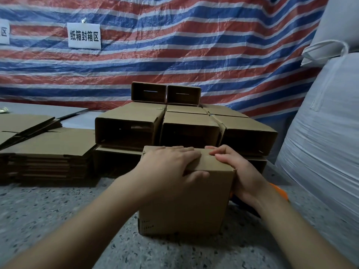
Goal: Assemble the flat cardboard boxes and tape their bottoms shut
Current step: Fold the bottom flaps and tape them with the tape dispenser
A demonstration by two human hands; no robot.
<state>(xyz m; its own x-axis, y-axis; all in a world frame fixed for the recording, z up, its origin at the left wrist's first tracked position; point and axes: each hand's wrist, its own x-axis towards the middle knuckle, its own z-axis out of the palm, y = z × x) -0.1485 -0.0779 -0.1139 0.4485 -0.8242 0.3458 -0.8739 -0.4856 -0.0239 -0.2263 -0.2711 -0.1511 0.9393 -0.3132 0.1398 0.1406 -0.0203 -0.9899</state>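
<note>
A brown cardboard box stands upright on the speckled floor in front of me, its top flaps folded down. My left hand lies flat across the top with straight fingers, the thumb on the near face. My right hand wraps the box's right top corner, fingers curled over the flap edge and palm against the right side. An orange object, partly hidden behind my right wrist, lies on the floor.
Several assembled boxes are stacked on their sides just behind the box. A pile of flat cardboard blanks lies at the left. Large white sacks fill the right side. A striped tarp with a white sign hangs behind.
</note>
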